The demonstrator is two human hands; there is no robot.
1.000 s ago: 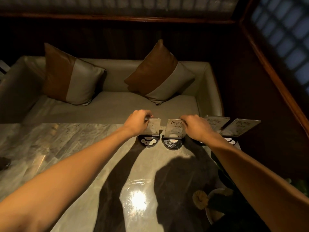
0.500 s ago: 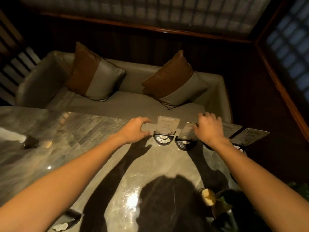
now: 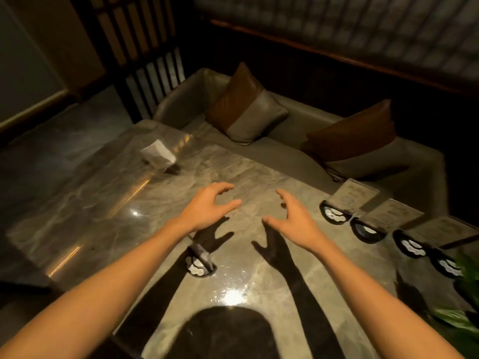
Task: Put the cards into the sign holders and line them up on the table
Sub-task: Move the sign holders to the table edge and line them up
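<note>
Several sign holders with cards stand in a row along the right edge of the marble table (image 3: 108, 203); the leftmost of the row (image 3: 347, 200) has a black round base. Another holder (image 3: 201, 259) stands alone near the table's middle, under my left forearm. A further holder with a card (image 3: 160, 156) stands at the far left part of the table. My left hand (image 3: 207, 206) and my right hand (image 3: 290, 216) hover over the table with fingers spread, holding nothing, apart from every holder.
A grey sofa (image 3: 285, 151) with two brown-and-grey cushions runs behind the table. Green plant leaves (image 3: 464, 307) reach in at the lower right. A dark slatted screen (image 3: 145, 60) stands at the back left.
Both hands have let go of the row of holders and drawn back toward the table's middle. The view has swung left, so the row now sits at the right.
</note>
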